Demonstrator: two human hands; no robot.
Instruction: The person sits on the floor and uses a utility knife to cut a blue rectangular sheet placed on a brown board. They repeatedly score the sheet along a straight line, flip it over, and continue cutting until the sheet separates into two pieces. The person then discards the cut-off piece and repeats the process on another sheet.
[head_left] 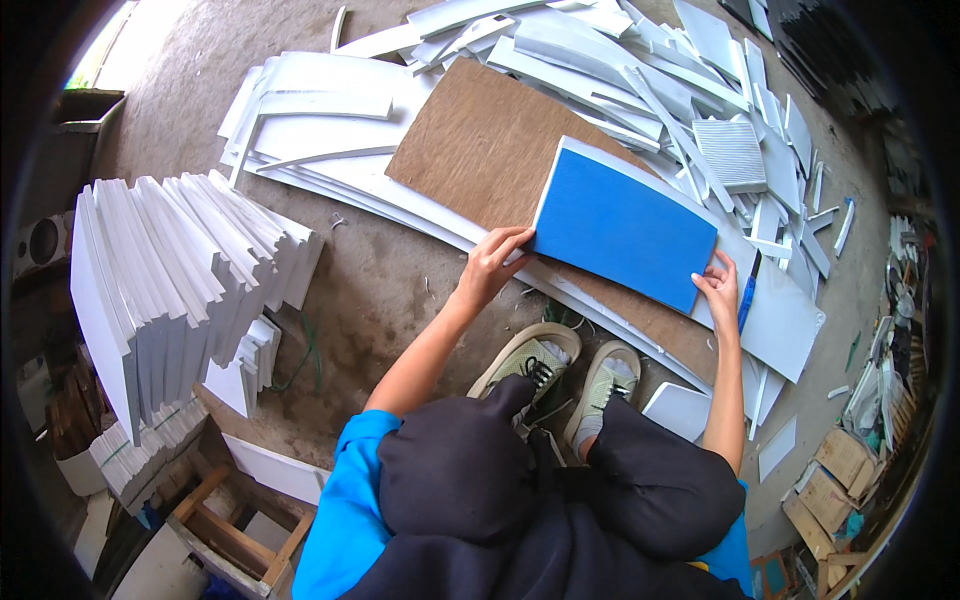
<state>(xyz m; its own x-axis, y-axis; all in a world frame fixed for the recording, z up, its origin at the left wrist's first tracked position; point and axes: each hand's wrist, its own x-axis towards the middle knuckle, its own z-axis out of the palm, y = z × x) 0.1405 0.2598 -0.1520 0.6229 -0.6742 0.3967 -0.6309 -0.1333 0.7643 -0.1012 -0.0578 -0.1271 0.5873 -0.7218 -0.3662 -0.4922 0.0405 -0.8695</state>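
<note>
Two-handed edge grip on a blue panel (630, 230), seen from your head cam. Your L hand (497, 255) holds the panel's lwr L corner in a narrow pinch, fingertips at the edge; your R hand (717, 287) holds it nr the lwr R corner, likewise narrow, thumb and fingers close tog. at the edge. How firmly either presses, you can't tell from this view. The panel runs slantwise in view, L end higher, w/ a white strip (640, 169) showing along its upr and L edges; it lies over the R part of a brown board (480, 145), itself on white sheets (330, 75). Clearances: bare brown surface opens to the panel's upr L, and a narrower band of it shows btwn the panel's near edge and the board's own. Just R of your R hand lies a slim blue tool (747, 297), so room is tight there. White offcuts (610, 60) crowd the area past the far edge. Your shoes (530, 362) stand just below the sheets' near edge. To the L, open concrete floor (385, 265) lies btwn the sheets and a stack of white slabs (170, 270), well apart from your L hand.
</note>
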